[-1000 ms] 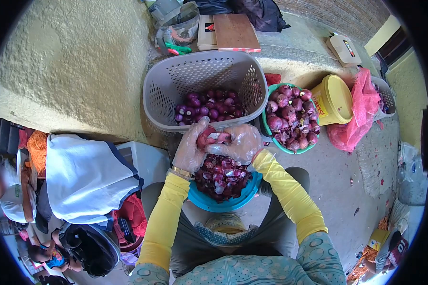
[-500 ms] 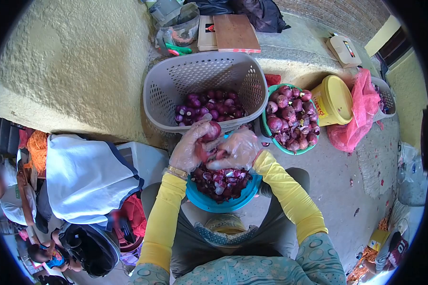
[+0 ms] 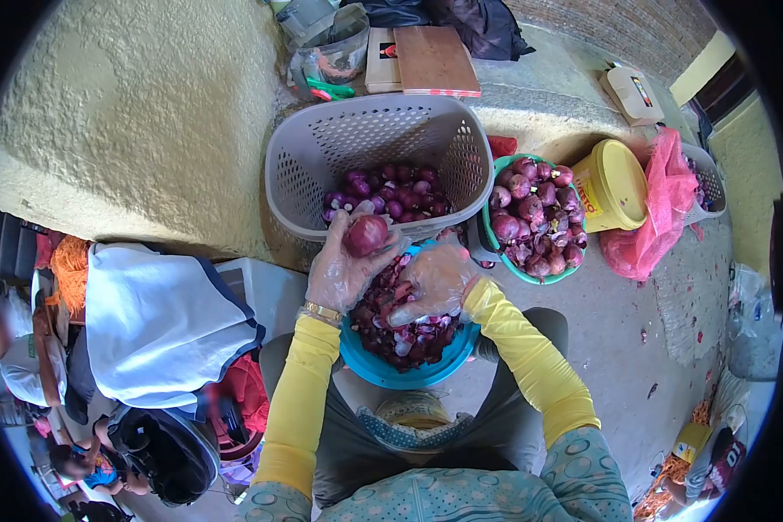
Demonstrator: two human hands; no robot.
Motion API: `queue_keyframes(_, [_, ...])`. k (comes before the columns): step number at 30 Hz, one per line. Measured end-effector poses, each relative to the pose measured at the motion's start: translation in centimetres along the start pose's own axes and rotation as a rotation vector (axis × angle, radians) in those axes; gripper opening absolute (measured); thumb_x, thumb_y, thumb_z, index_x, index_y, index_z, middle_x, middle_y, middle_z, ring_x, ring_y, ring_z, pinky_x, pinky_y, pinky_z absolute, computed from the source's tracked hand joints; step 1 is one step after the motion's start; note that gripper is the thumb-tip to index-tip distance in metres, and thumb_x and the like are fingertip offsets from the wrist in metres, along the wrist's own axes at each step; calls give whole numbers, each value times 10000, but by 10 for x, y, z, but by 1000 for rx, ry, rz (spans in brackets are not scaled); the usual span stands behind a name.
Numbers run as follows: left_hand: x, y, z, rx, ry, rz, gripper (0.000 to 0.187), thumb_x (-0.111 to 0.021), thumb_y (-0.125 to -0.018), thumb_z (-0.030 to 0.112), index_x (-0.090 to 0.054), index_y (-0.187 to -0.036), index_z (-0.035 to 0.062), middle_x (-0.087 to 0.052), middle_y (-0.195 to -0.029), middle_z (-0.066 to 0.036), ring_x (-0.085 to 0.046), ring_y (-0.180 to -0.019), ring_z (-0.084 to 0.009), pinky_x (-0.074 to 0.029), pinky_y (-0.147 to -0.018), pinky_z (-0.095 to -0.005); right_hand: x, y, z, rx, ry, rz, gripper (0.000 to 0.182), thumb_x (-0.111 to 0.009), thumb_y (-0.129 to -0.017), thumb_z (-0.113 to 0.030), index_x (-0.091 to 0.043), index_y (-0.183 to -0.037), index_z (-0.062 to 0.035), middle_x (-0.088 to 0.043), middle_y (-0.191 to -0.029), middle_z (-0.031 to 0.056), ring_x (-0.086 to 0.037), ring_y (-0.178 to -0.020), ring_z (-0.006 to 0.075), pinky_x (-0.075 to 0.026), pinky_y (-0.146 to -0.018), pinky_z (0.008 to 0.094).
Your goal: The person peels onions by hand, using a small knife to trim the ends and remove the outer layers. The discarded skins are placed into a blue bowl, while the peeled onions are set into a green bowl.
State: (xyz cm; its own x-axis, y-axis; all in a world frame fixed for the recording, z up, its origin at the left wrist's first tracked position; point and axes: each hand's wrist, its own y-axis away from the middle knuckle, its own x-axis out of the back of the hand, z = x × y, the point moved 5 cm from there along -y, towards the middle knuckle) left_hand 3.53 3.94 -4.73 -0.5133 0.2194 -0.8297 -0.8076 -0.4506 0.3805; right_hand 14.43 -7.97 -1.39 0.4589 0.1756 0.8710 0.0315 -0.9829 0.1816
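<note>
A red onion [image 3: 365,236] rests in my left hand [image 3: 339,270], gripped by the fingers and thumb in a clear plastic glove. My right hand [image 3: 437,280], gloved too, hovers over a blue basin [image 3: 409,378] with its fingers curled. Whatever it may hold is hidden. Dark red onion skins [image 3: 400,335] fill the basin below both hands. Just beyond them stands a grey perforated basket [image 3: 357,130] with shiny peeled purple onions [image 3: 396,193] inside. To the right, a green-rimmed tub [image 3: 531,282] is heaped with onions in dry skins [image 3: 535,209].
A yellow lidded bucket [image 3: 613,187] and a pink mesh sack [image 3: 657,217] stand at right. Left of my arm is a white cloth [image 3: 161,322]. Boards [image 3: 435,61] lie on the ledge behind the basket. Other people [image 3: 30,348] sit at far left, another at lower right.
My left hand has turned and moved slightly left, bringing the onion up into plain view. My right hand has come apart from it and stays above the basin.
</note>
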Motion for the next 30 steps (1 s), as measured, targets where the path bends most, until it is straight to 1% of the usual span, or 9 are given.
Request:
queue_keyframes(2, [-2,1,0,-33,-36,-20,466,-602,-1037,313,-517,-1384,13,-561,-1350,-177,-585,-1232,-376,-497,-1077,-571,3,2,-1,16,-32,0,706,-714,-720,-757,-737,-752,-52,-680,-713,191,-675,-710,414,-535,-694,504])
queue_keyframes(5, [-9,3,3,-151,-171,-22,467,-609,-1033,306,-523,-1385,11,-560,-1358,-160,-595,-1225,-333,-502,-1083,-533,16,5,-4,34,-137,164,677,-715,-723,-752,-757,-805,-81,-696,-738,184,-690,-730,397,-539,-704,494])
queue_keyframes(7, [-8,1,1,-112,-220,-38,467,-624,-1025,303,-516,-1374,12,-566,-1339,-108,-601,-1191,-232,-529,-1050,-478,20,5,0,-76,-255,163,612,-754,-726,-706,-770,-850,-107,-704,-756,177,-703,-741,373,-544,-699,472])
queue_keyframes(11, [0,-3,-3,-85,-211,-20,460,-614,-1031,311,-520,-1376,23,-574,-1330,-102,-597,-1191,-233,-526,-1047,-439,23,5,9,-251,-320,363,538,-810,-745,-608,-759,-889,-92,-706,-760,162,-703,-737,352,-550,-702,431])
queue_keyframes(14, [-4,-2,-3,-60,-99,25,429,-572,-1057,308,-544,-1393,43,-619,-1279,-99,-623,-1170,-226,-557,-954,-395,26,7,16,-270,-441,499,578,-812,-734,-620,-749,-916,-75,-707,-791,169,-700,-753,356,-551,-719,439])
queue_keyframes(21, [-11,0,-6,-65,-178,-137,438,-567,-1053,288,-544,-1410,35,-608,-1301,-77,-615,-1125,-182,-547,-944,-360,25,7,24,-294,-414,483,605,-826,-731,-604,-752,-968,-53,-707,-830,175,-703,-777,354,-549,-737,438])
queue_keyframes(23, [-7,0,-6,-68,-198,-129,423,-584,-1038,279,-563,-1390,43,-602,-1299,-70,-606,-1133,-186,-538,-952,-358,27,8,22,-264,-434,554,596,-853,-732,-567,-733,-925,-17,-678,-743,144,-640,-656,268,-525,-672,383])
queue_keyframes(26, [-9,1,-3,-121,-199,-70,397,-603,-1007,230,-588,-1361,50,-626,-1258,-67,-611,-1107,-175,-537,-953,-354,23,6,22,-238,-453,530,589,-834,-765,-560,-731,-937,-5,-672,-735,136,-638,-656,246,-527,-675,381])
queue_keyframes(30, [-5,0,-7,-84,-162,-22,373,-620,-988,240,-603,-1311,55,-645,-1211,-69,-614,-1080,-165,-543,-891,-335,19,4,22,-285,-548,381,618,-810,-760,-612,-752,-1015,-51,-711,-821,166,-698,-754,330,-546,-735,418])
